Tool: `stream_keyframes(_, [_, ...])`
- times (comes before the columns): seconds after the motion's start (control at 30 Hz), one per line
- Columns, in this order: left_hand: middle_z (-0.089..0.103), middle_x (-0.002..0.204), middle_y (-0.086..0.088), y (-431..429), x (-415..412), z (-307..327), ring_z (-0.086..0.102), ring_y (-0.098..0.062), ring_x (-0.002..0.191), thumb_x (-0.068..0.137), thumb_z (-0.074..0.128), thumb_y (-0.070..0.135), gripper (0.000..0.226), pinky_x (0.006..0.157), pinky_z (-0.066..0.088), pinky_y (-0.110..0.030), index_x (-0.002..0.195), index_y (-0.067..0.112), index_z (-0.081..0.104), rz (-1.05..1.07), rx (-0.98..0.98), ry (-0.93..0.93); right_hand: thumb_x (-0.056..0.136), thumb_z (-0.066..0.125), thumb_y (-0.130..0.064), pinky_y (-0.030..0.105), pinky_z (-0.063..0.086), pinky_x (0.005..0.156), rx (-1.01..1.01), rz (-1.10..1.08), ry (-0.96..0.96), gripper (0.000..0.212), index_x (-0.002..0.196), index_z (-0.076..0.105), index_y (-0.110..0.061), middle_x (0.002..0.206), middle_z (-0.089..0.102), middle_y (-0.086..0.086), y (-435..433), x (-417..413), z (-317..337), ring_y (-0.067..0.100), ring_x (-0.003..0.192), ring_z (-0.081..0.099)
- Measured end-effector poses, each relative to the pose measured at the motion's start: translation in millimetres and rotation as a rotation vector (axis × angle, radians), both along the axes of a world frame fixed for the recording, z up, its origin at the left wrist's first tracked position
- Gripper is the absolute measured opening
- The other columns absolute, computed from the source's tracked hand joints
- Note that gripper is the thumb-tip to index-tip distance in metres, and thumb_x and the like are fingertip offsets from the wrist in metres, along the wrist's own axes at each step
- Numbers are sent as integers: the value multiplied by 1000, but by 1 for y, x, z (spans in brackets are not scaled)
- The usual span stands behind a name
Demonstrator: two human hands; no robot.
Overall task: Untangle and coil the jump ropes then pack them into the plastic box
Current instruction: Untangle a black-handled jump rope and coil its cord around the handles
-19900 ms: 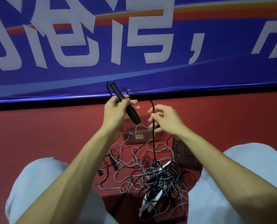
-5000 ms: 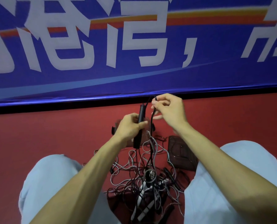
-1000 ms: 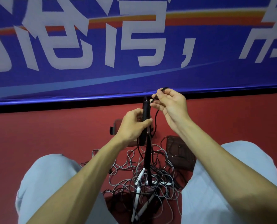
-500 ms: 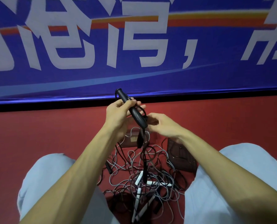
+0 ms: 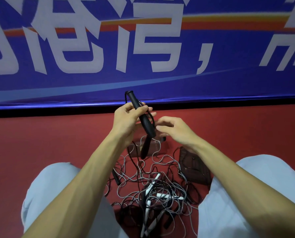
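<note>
Head view: rope (image 5: 159, 145) perhaps in box (image 5: 134, 152)

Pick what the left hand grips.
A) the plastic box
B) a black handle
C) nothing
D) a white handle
B: the left hand has its fingers curled round a black handle, held tilted above the floor, while the white handles lie in the tangle below.
</note>
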State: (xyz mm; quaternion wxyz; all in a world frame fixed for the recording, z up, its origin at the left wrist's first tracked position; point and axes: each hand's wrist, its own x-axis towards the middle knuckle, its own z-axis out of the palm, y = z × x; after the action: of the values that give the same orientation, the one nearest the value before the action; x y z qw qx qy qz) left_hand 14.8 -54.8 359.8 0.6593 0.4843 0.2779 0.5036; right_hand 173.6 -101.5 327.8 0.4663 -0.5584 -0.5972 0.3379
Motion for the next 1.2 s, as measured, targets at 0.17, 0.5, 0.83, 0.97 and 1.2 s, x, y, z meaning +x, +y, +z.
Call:
stream_keyframes(0.17, [73, 91, -17, -1, 1, -3, 74, -30, 83, 89, 63, -3, 10, 68, 61, -37, 98, -1, 59, -1, 23, 11, 91, 65, -17, 23, 47, 73, 148, -77, -45, 10, 84, 69, -12, 77, 67, -4, 1, -7, 0, 7, 76, 59])
stream_keyframes(0.5, [74, 94, -12, 13, 1, -17, 74, -22, 81, 90, 67, 10, 11, 82, 58, -34, 99, 3, 67, 106, 249, 383, 88, 69, -17, 29, 47, 60, 178, -284, -44, 9, 80, 71, -14, 72, 69, 5, -1, 7, 8, 11, 62, 56])
stream_keyframes(0.83, [72, 90, 0, 10, 3, -26, 70, -14, 81, 95, 63, 21, 14, 79, 57, -35, 105, 13, 67, -127, 523, 752, 93, 61, -5, 19, 54, 53, 74, -362, 449, 11, 85, 64, 3, 69, 60, 9, 0, 7, 19, 9, 52, 59])
stream_keyframes(0.97, [69, 88, 6, 7, 3, -25, 71, -14, 81, 97, 58, 23, 18, 81, 59, -38, 115, 19, 62, -234, 550, 759, 93, 59, -3, 18, 53, 52, 28, -350, 651, 14, 79, 61, 0, 70, 56, 8, -4, 9, 22, 11, 56, 57])
stream_keyframes(1.2, [66, 77, -7, 7, 2, -24, 65, -17, 70, 91, 68, 27, 12, 71, 55, -40, 87, 23, 57, -264, 665, 851, 89, 63, 1, 20, 56, 56, -34, -306, 851, 7, 84, 62, 6, 74, 59, 13, -7, 11, 25, 14, 61, 62])
